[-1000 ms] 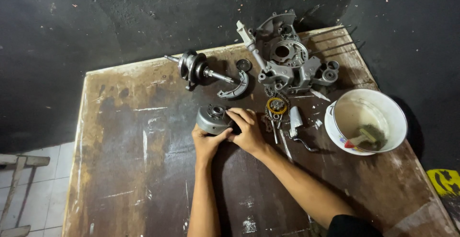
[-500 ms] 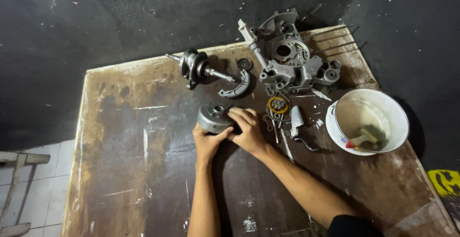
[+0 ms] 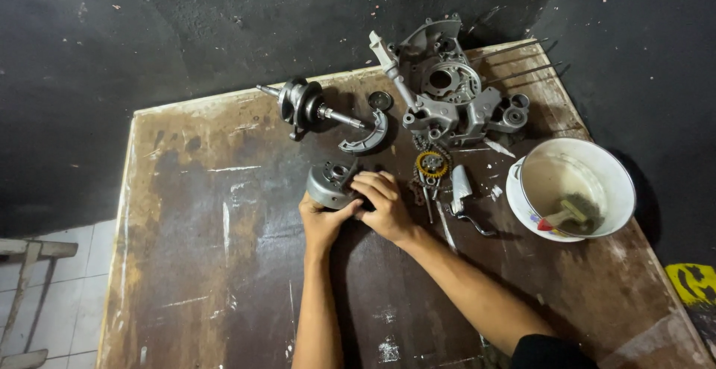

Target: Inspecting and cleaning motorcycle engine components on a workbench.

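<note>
Both your hands grip the round metal drum (image 3: 330, 185).
Your left hand (image 3: 322, 222) cups it from below, right hand (image 3: 386, 205) fingers closed over its edge, mid-surface (image 3: 224, 265), beside the chain sprocket (image 3: 432, 165).
</note>
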